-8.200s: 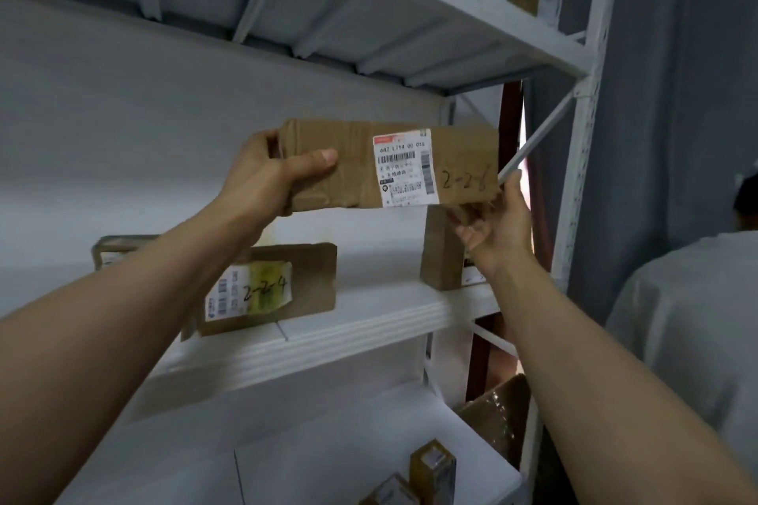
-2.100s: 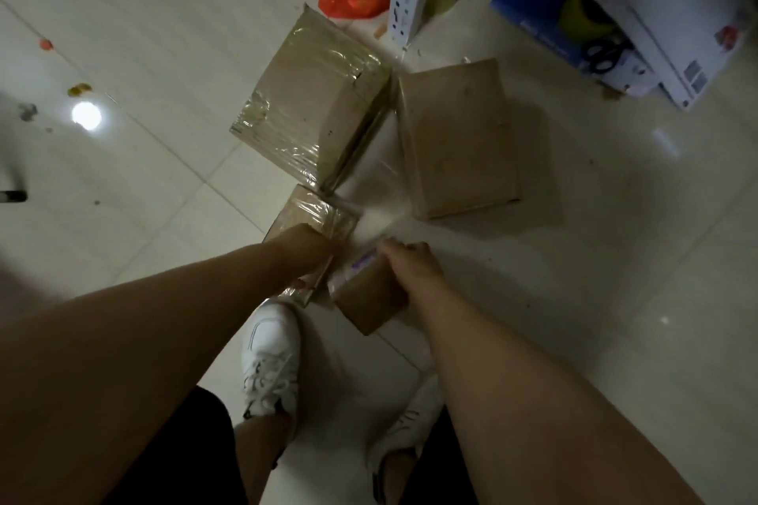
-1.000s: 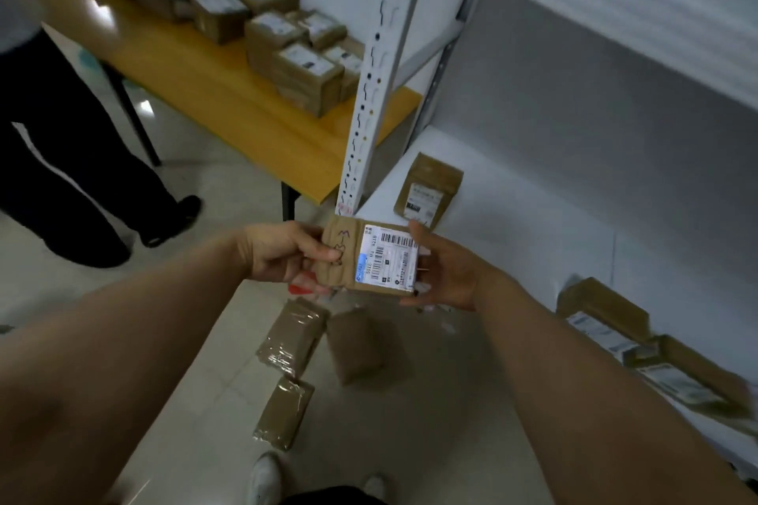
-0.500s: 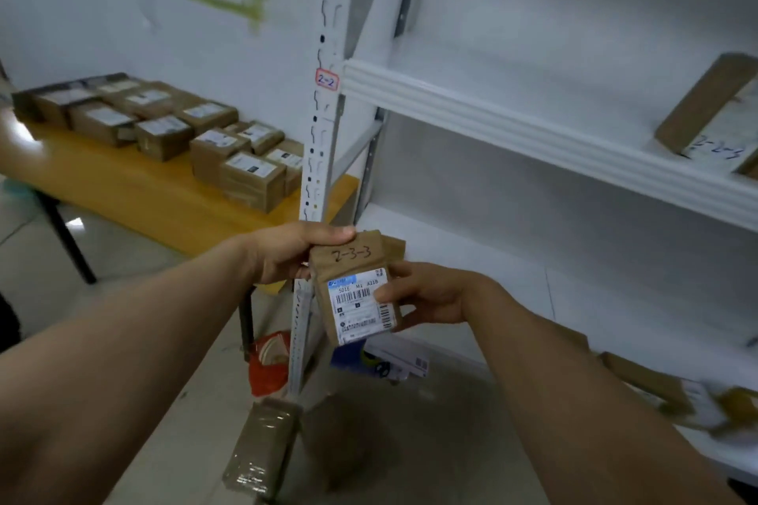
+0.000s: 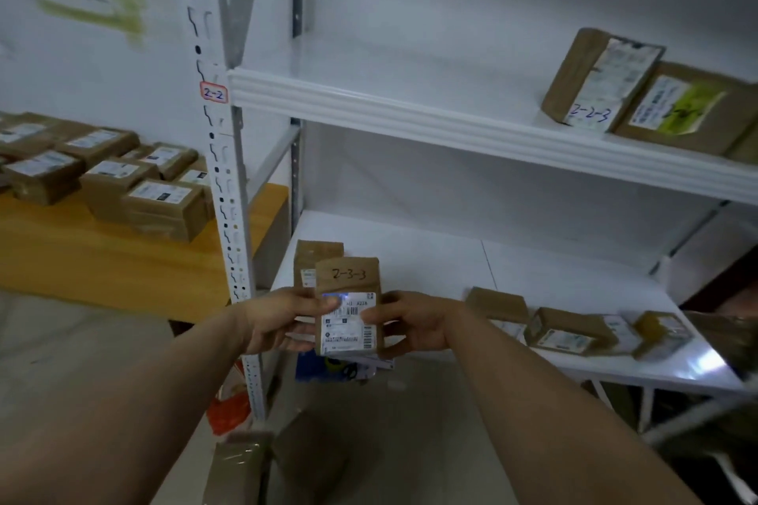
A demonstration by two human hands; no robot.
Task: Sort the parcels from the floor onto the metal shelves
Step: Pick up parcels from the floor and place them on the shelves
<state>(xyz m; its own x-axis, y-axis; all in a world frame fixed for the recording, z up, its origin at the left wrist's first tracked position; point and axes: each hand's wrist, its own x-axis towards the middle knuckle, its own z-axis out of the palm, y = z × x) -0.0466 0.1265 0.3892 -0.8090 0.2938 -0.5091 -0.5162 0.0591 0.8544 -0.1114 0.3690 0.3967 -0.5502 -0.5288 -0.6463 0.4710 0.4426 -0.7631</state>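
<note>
1. At the left of the frame, labelled cartons are stacked on a wooden table.
2. Just left of centre, the left hand is closed on the left edge of the small parcel marked 2-3-3.
3. The parcel is held upright in front of the lower shelf; it is judged light and stiff, best gripped by its side edges.
4. The right hand is clasped on the right edge.

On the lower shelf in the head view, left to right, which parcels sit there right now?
Upright parcel behind the held one → flat brown parcel → labelled parcel → small yellowish parcel. The held 2-3-3 parcel is not yet shelved.
</note>
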